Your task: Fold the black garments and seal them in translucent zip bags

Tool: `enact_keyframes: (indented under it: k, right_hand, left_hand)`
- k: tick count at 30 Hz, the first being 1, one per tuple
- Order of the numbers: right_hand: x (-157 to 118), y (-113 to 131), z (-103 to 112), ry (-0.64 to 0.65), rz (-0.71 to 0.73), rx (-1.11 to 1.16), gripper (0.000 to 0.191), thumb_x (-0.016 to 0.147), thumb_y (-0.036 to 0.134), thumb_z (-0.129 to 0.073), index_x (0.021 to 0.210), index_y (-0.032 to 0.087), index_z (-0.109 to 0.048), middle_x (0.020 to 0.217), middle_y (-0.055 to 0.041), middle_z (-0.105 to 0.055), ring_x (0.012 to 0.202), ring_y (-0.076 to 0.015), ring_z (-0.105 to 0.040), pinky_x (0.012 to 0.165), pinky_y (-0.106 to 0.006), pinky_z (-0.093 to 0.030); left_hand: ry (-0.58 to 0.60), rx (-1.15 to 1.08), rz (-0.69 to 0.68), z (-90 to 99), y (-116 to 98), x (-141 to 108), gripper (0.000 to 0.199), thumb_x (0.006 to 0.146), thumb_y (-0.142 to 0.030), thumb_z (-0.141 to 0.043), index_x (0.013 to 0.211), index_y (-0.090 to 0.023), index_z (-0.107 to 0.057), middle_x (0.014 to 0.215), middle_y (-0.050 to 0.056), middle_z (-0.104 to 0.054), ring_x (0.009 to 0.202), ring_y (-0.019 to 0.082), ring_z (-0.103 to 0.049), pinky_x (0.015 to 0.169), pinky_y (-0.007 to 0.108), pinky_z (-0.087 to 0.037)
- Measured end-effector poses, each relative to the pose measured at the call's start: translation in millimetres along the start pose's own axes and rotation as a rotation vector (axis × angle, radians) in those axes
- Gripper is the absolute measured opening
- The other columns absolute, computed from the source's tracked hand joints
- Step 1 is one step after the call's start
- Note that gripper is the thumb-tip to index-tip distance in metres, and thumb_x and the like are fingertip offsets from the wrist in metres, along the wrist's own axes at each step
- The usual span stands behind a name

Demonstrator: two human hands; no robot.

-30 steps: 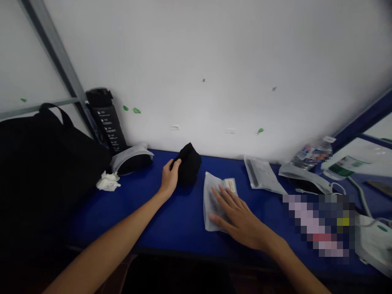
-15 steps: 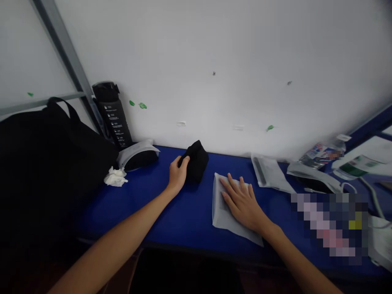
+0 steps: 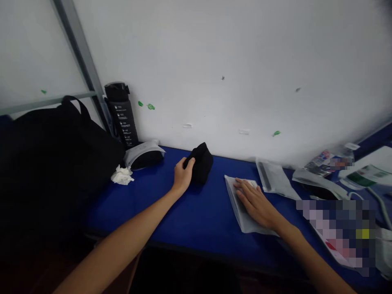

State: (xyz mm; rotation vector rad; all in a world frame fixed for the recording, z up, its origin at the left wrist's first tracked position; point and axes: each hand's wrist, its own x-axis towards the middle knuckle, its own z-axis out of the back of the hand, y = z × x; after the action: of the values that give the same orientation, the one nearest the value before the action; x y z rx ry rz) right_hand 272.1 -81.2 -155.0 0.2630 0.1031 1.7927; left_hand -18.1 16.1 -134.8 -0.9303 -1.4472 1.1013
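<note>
My left hand (image 3: 183, 175) is closed on the edge of a black folded cloth pouch or case (image 3: 202, 164), thumb on top; its exact kind is unclear. The black piece stands on the blue tabletop (image 3: 196, 216) close to the wall. Flat on a frosted plastic zip bag (image 3: 241, 218) lies my right hand (image 3: 257, 204), palm down with fingers stretched out. A pale printed patch shows through the bag by the fingertips. The rest of the bag's contents is hidden under the hand.
Left, a large black bag (image 3: 58, 171), a black water bottle (image 3: 124, 118), a frosted pouch with something black (image 3: 145, 157) and crumpled tissue (image 3: 122, 175). Right, another frosted bag (image 3: 277, 177), a pouch (image 3: 318, 183), clear plastic bottles (image 3: 330, 159) and a blurred-out item (image 3: 339, 237).
My right hand has slid the frosted bag to the right, and the bag has turned slightly. The left hand still grips the black piece. The whole view has shifted a little.
</note>
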Motion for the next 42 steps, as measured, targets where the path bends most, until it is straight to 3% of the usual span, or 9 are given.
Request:
enact_keyframes:
  k: [7,15,21,27,31,34,37,39,42]
  right_hand:
    - [-5.2,-8.9,-12.4,-0.130,0.002,0.019,0.046,0.110,0.052,-0.030,0.134,0.025,-0.058,0.160,-0.0144,-0.052,0.152,-0.0373,-0.043,0.121,-0.073,-0.032]
    - [3.9,6.9,-2.4,-0.122,-0.009,-0.025,0.043,0.104,0.034,-0.035,0.140,0.020,-0.054,0.157,-0.0168,-0.053,0.149,-0.0333,-0.046,0.123,-0.063,-0.034]
    - [-39.8,27.4,-3.7,-0.134,-0.120,-0.020,0.046,0.107,0.031,-0.032,0.148,0.022,-0.051,0.164,-0.0119,-0.046,0.156,-0.0323,-0.037,0.126,-0.064,-0.030]
    - [-69.6,3.1,8.7,-0.311,-0.119,0.011,0.038,0.099,0.023,-0.042,0.130,0.020,-0.063,0.150,-0.0156,-0.056,0.143,-0.0329,-0.051,0.121,-0.058,-0.041]
    - [-31.4,11.8,29.9,-0.403,-0.005,0.124,0.031,0.095,0.018,-0.047,0.116,0.020,-0.070,0.135,-0.0152,-0.065,0.126,-0.0322,-0.062,0.112,-0.054,-0.048]
    - [19.6,47.7,38.6,-0.260,0.068,0.450,0.039,0.103,0.034,-0.051,0.137,0.019,-0.062,0.134,-0.0140,-0.067,0.113,-0.0283,-0.069,0.104,-0.050,-0.054]
    - [64.9,85.1,35.4,-0.115,0.168,0.760,0.072,0.102,0.059,-0.057,0.159,0.019,-0.039,0.156,-0.0162,-0.054,0.131,-0.0282,-0.062,0.112,-0.048,-0.051]
    - [81.7,100.7,28.6,-0.112,0.206,0.829,0.087,0.095,0.065,-0.067,0.162,0.021,-0.035,0.160,-0.0156,-0.050,0.144,-0.0300,-0.052,0.119,-0.050,-0.044]
    - [85.6,107.6,17.2,-0.159,0.126,0.879,0.095,0.087,0.064,-0.077,0.160,0.023,-0.034,0.156,-0.0150,-0.053,0.142,-0.0313,-0.054,0.117,-0.051,-0.046]
  left_hand:
    - [-0.010,-0.019,0.017,-0.3,-2.2,-1.7,0.036,0.096,-0.044,-0.062,0.070,-0.021,-0.056,0.067,-0.002,-0.054,0.068,0.016,-0.050,0.064,0.027,-0.036]
    - [0.009,0.024,0.003,0.9,-4.9,-0.5,0.034,0.093,-0.047,-0.064,0.072,-0.020,-0.060,0.070,-0.001,-0.056,0.070,0.017,-0.050,0.065,0.027,-0.036]
    - [0.014,0.021,0.019,1.8,-6.1,1.7,0.033,0.093,-0.049,-0.064,0.075,-0.021,-0.062,0.072,-0.001,-0.058,0.069,0.017,-0.051,0.063,0.027,-0.036]
    - [0.056,0.026,0.013,-4.1,-8.1,-2.5,0.034,0.095,-0.048,-0.064,0.075,-0.021,-0.063,0.072,-0.001,-0.059,0.068,0.017,-0.052,0.062,0.027,-0.037]
    - [0.087,0.111,-0.036,-6.9,-11.5,-6.6,0.038,0.096,-0.055,-0.063,0.076,-0.022,-0.063,0.073,0.000,-0.057,0.070,0.019,-0.053,0.063,0.029,-0.038]
    - [0.125,0.145,-0.044,-7.0,-11.5,-9.4,0.045,0.098,-0.066,-0.057,0.084,-0.023,-0.064,0.079,0.002,-0.059,0.074,0.021,-0.056,0.065,0.030,-0.042]
    - [0.184,0.151,-0.004,-6.4,-7.7,-9.1,0.052,0.097,-0.074,-0.053,0.094,-0.024,-0.065,0.083,0.002,-0.061,0.076,0.021,-0.058,0.065,0.029,-0.044]
    - [0.218,0.124,0.045,-5.8,-4.2,-6.7,0.053,0.094,-0.077,-0.056,0.098,-0.025,-0.063,0.080,0.001,-0.058,0.069,0.019,-0.056,0.060,0.028,-0.043]
    - [0.264,0.040,0.116,-5.4,-0.8,-2.4,0.053,0.087,-0.079,-0.065,0.093,-0.026,-0.059,0.073,-0.002,-0.052,0.057,0.015,-0.049,0.050,0.026,-0.037]
